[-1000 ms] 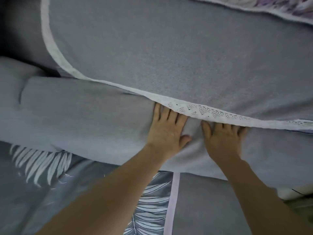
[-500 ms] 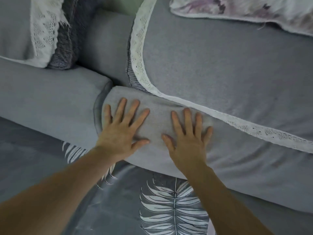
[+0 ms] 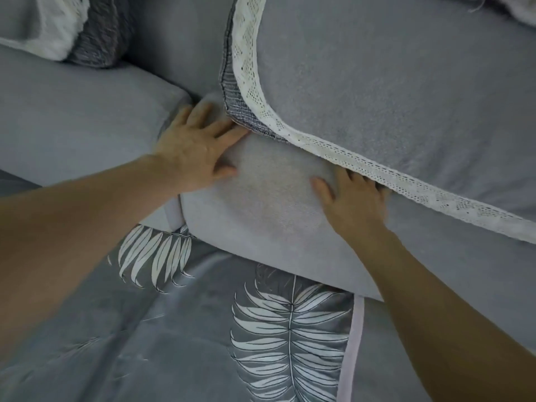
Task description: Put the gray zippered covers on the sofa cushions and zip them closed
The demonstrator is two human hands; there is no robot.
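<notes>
A gray covered seat cushion (image 3: pixel 261 210) lies on the sofa with its left end in the middle of the view. My left hand (image 3: pixel 194 143) lies flat on the cushion's left corner, fingers straight and reaching into the gap beside the neighbouring gray cushion (image 3: pixel 81 111). My right hand (image 3: pixel 351 198) presses flat on the cushion's top, its fingertips tucked under the lace edge of a gray throw (image 3: pixel 391 105) draped over the backrest. No zipper is visible.
A lace-trimmed cushion (image 3: pixel 58 27) leans at the back left. A gray sheet with white leaf prints (image 3: pixel 261 329) spreads below the cushions. A pale floral fabric (image 3: pixel 510 7) shows at the top right corner.
My left hand has slid up and left to the cushion's corner gap. My right hand has moved right and up, fingertips now under the lace edge. The camera has come closer.
</notes>
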